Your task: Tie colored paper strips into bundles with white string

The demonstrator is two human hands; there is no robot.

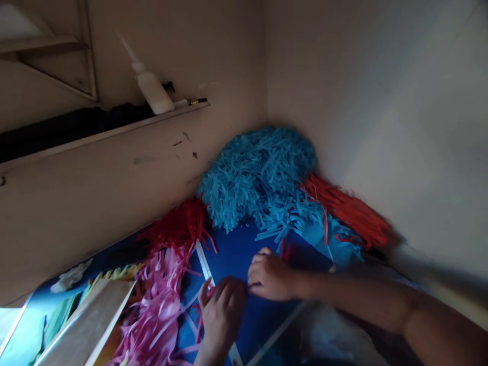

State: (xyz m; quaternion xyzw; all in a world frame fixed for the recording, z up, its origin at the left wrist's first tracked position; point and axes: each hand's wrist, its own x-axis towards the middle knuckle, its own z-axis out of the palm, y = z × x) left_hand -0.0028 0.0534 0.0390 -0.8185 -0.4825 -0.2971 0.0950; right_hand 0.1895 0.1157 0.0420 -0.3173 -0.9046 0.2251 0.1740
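My left hand [224, 310] is closed over the blue tabletop, with a bit of red strip [210, 291] showing between thumb and fingers. Thin red ends hang below it at the wrist side. Close beside it, my right hand [271, 275] is closed too, its fingers curled down. Blurred red strips [288, 251] stick out just behind that hand. What lies between the two hands is mostly hidden by the fingers. To the left lies a heap of pink fringe [162, 305], and a dark red fringe bundle [179, 223] sits behind it.
A big pile of blue fringe [259, 173] fills the corner, with an orange-red bundle [346, 208] against the right wall. A long pale box [87, 320] lies at front left. Above, a white nozzle bottle [152, 89] stands on a narrow shelf [114, 133].
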